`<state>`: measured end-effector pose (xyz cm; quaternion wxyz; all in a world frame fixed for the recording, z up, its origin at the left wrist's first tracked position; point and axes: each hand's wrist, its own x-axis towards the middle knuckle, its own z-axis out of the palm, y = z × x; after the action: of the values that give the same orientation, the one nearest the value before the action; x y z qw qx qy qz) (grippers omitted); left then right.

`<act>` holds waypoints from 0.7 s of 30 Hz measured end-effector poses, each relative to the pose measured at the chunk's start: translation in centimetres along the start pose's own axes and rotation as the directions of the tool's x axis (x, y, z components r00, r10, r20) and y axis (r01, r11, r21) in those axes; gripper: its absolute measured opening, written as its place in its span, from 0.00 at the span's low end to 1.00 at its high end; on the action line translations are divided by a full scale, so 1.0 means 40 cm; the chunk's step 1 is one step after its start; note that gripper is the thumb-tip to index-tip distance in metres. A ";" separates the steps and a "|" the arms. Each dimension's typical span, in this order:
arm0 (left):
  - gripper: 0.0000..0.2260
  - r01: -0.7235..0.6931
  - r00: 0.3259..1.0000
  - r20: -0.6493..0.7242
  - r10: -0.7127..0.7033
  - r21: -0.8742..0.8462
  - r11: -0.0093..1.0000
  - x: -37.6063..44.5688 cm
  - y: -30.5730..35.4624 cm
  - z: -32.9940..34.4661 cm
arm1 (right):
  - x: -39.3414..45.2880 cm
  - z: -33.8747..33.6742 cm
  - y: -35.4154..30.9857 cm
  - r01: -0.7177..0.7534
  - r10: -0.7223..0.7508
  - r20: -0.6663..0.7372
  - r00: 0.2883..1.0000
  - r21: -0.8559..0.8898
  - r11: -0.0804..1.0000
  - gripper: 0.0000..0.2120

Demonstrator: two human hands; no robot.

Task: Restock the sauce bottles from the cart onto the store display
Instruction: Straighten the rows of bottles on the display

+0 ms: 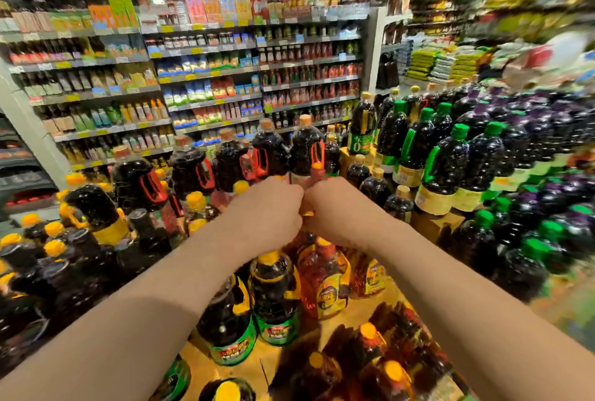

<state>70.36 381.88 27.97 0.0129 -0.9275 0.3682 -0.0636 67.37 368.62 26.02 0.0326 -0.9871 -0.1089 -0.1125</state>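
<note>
Both forearms outstretched, left hand (270, 207) and right hand (335, 207) fingers curled together around one red-topped bottle (317, 172)

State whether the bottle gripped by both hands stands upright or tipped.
Upright, as far as shows: the red-capped bottle has its cap pointing up above both hands, left hand, right hand.

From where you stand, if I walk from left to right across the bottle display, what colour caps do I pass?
Yellow-capped bottles → red-handled bottles → left hand → right hand → green-capped bottles → purple-capped bottles.
</note>
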 end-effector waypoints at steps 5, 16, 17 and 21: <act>0.05 -0.131 0.991 0.011 0.131 -0.018 0.991 -0.009 0.123 0.036 | -0.147 0.007 0.053 -0.095 0.095 0.048 0.994 -0.011 0.995 0.07; 0.06 -0.266 0.958 0.104 0.268 -0.031 0.963 0.017 0.456 0.065 | -0.475 0.002 0.227 -0.185 0.179 0.049 0.983 0.192 0.964 0.08; 0.06 -0.263 0.958 0.110 0.264 -0.026 0.965 0.026 0.505 0.071 | -0.509 0.000 0.258 -0.188 0.182 0.048 0.982 0.192 0.963 0.08; 0.06 -0.221 0.963 0.135 0.235 -0.112 0.969 0.071 0.692 0.108 | -0.642 -0.010 0.392 -0.224 0.210 0.092 0.973 0.184 0.957 0.14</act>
<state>54.12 359.67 22.02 0.0026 -0.8806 0.4732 0.0247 46.35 347.98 19.90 0.1366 -0.9886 -0.0116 -0.0618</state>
